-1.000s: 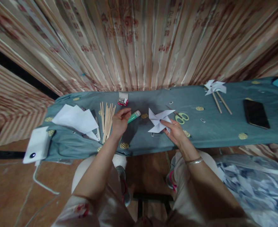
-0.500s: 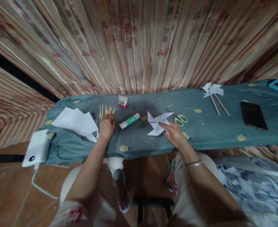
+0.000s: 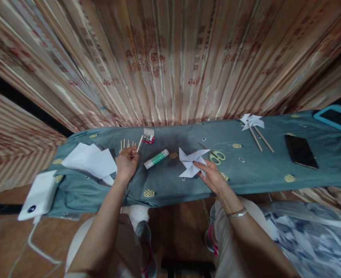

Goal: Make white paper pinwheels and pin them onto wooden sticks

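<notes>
Between the fingers of my left hand [image 3: 127,165] is a thin wooden stick [image 3: 140,143], its tip pointing up and away. Several more wooden sticks [image 3: 124,144] lie just behind that hand, partly covered by it. My right hand [image 3: 211,174] pinches a white paper pinwheel [image 3: 194,162] by its middle and lower right blade, thumb on top. A glue stick [image 3: 156,158] with a green label lies between my hands. Beside the right hand rest scissors [image 3: 217,156] with light green handles. A small red and white box [image 3: 148,136] of metal pins or clips stands open behind the glue stick.
White paper sheets [image 3: 89,162] lie at the left, near a white power bank [image 3: 38,195] with a cable at the edge. On the right are finished-looking pinwheels on sticks [image 3: 253,122], a black phone [image 3: 301,151] and a blue-framed device [image 3: 340,117]. A curtain [image 3: 170,65] hangs behind the table.
My left hand has lifted one wooden stick from the bunch and turned slightly. The right hand still holds the paper pinwheel. The whole view has tilted upward a little.
</notes>
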Motion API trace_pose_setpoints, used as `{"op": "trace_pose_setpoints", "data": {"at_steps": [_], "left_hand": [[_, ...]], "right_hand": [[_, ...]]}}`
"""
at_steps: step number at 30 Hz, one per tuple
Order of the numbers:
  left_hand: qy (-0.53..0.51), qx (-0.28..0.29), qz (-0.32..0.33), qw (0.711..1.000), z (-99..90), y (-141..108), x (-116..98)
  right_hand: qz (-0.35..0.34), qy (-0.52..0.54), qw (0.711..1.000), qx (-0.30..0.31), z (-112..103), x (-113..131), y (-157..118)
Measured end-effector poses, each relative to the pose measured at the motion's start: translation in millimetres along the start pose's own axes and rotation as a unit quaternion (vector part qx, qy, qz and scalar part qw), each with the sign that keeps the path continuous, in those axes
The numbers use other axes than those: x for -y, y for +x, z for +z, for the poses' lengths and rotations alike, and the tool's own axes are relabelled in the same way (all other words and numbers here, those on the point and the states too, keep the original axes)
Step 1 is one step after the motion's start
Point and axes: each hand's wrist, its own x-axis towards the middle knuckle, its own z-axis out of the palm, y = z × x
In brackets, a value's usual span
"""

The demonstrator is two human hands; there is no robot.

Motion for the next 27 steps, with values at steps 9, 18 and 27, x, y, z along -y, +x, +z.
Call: {"op": "trace_pose_setpoints", "data": {"at_steps": [9, 18, 27], "left_hand": [[-0.448, 0.202, -0.229, 0.84, 36.5, -59.1, -68.7], [-0.504, 0.365, -0.279, 0.731, 49.3, -89.1, -89.8], [-0.468, 0.4, -0.325, 0.718, 49.5, -97.4, -100.0]], "right_hand": [[-0.075, -0.088, 0.992, 0.056, 7.9, -1.1, -35.3], [-0.243, -0.22, 0.941, 0.081, 2.4, 10.6, -55.6], [-0.345, -0.226, 0.91, 0.039, -3.4, 17.4, -61.4]]}}
